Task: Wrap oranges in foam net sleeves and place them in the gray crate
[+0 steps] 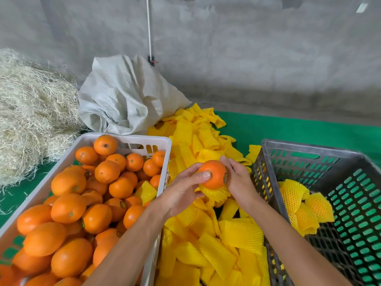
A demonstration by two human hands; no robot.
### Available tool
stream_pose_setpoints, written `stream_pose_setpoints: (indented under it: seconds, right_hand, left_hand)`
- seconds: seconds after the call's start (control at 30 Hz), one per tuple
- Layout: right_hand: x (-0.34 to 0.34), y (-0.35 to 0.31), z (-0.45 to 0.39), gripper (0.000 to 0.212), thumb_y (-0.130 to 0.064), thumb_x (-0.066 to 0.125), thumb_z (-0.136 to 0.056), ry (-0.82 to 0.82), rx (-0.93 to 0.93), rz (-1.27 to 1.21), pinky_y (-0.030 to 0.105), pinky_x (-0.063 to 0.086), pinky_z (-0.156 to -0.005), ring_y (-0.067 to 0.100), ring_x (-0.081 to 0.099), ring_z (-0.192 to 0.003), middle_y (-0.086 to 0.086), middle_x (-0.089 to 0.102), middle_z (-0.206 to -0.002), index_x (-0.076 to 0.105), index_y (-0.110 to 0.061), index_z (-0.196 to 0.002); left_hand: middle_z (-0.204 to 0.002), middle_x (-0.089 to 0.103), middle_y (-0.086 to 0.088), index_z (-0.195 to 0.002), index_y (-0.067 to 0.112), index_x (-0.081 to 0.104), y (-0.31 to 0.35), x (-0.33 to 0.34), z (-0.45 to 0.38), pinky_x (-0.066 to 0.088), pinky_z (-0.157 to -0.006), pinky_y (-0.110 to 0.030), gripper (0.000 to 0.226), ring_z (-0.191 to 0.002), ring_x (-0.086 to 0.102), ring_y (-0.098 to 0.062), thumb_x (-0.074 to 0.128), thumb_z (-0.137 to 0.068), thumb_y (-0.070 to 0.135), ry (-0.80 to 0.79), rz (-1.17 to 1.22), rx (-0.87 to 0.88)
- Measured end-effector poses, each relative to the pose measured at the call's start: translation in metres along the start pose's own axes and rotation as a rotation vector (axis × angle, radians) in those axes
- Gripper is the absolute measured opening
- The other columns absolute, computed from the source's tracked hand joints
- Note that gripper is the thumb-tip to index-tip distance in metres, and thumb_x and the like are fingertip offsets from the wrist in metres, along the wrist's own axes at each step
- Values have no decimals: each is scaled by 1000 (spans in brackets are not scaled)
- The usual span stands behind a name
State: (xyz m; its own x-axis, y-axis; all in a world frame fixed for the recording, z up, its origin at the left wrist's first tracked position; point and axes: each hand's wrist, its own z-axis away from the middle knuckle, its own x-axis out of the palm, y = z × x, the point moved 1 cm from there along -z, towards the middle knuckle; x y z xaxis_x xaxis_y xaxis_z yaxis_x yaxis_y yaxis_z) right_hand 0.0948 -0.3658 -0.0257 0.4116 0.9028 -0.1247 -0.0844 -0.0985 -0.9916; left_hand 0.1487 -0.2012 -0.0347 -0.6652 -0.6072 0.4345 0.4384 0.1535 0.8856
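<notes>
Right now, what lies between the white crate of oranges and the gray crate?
In the head view, a pile of loose yellow foam net sleeves fills the gap between the white crate and the gray crate. Both hands hold an orange above it.

Crate of oranges (82,203) at 9 o'clock, sleeve pile (206,254) between, gray crate (321,157) at 3 o'clock holding wrapped oranges (305,205); sack (127,96) at 11.
</notes>
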Motion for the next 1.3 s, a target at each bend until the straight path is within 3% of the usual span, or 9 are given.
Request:
stream_pose_setpoints:
  seconds: [0.13, 0.3, 0.4, 0.6, 0.8, 1.0, 1.1, 1.23, 1.3]
  right_hand:
    - [0, -1, 0, 60, -47, 46, -105, -7, -60, 62, 37, 39, -73, 20, 46, -79, 10, 51, -84, 55, 12, -100]
    - [-4, 0, -1, 60, -46, 50, -104, -4, -143, 93, 40, 38, -69, 22, 42, -73, 11, 44, -77, 50, 11, -87]
    - [-5, 6, -4, 50, -47, 52, -103, 69, -187, 220, 38, 43, -66, 14, 47, -68, 4, 52, -71, 58, -2, -81]
    - [-5, 14, -7, 39, -52, 57, -99, 140, -253, 389, 31, 48, -66, 12, 60, -69, -5, 64, -70, 65, -21, -77]
    - [-6, 5, -7, 31, -38, 68, -96, 253, -357, 418, 31, 47, -68, 12, 57, -76, -2, 63, -74, 73, -13, -78]
    - [-2, -5, 0, 25, -29, 72, -96, 327, -522, 569, 37, 47, -63, 18, 56, -72, 5, 59, -81, 75, -6, -86]
    - [7, -5, 6, 23, -28, 68, -98, 221, -653, 753, 37, 52, -61, 18, 59, -75, 5, 59, -87, 76, -7, -94]
    - [16, -2, 10, 39, -31, 45, -108, 143, -918, 1077, 28, 53, -50, 12, 63, -77, 6, 61, -90, 76, -9, -100]
    - [15, -1, 8, 23, -26, 61, -102, 139, -967, 1016, 26, 51, -48, 9, 58, -74, 3, 58, -86, 75, -9, -94]
  left_hand:
    - [-132, 66, -9, -142, 21, 55, 2, -1, -1, 50, -96, -41, 105, -115, 65, -24, 97, -53, 56, -31, 87, -60]
    - [-136, 61, -21, -147, 12, 51, -1, -3, 2, 53, -96, -47, 107, -116, 64, -33, 99, -57, 46, -128, 245, -169]
    - [-131, 65, -19, -142, 16, 56, -2, -3, 0, 59, -82, -40, 108, -107, 71, -30, 102, -49, 48, -54, 209, -209]
    - [-129, 69, -16, -132, 4, 65, -7, -3, -4, 58, -85, -31, 92, -107, 71, -24, 99, -56, 43, 98, 62, -135]
    - [-123, 70, -17, -117, 5, 66, -8, 3, -5, 51, -95, -45, 81, -110, 69, -31, 94, -52, 44, 269, -159, -45]
    - [-119, 66, -6, -110, 23, 67, -11, 10, -11, 54, -68, -30, 74, -96, 69, -25, 95, -46, 48, 361, -292, 5]
    - [-109, 69, -6, -111, 26, 64, -15, 6, -15, 54, -65, -27, 70, -84, 67, -18, 96, -50, 42, 379, -266, -17]
    - [-99, 51, 1, -116, 21, 44, -22, -1, -15, 56, -56, -20, 72, -78, 60, -12, 96, -67, 27, 500, -332, 6]
    - [-99, 45, -1, -123, 21, 36, -24, -4, -15, 57, -53, -22, 80, -77, 58, -11, 95, -70, 24, 540, -381, 77]
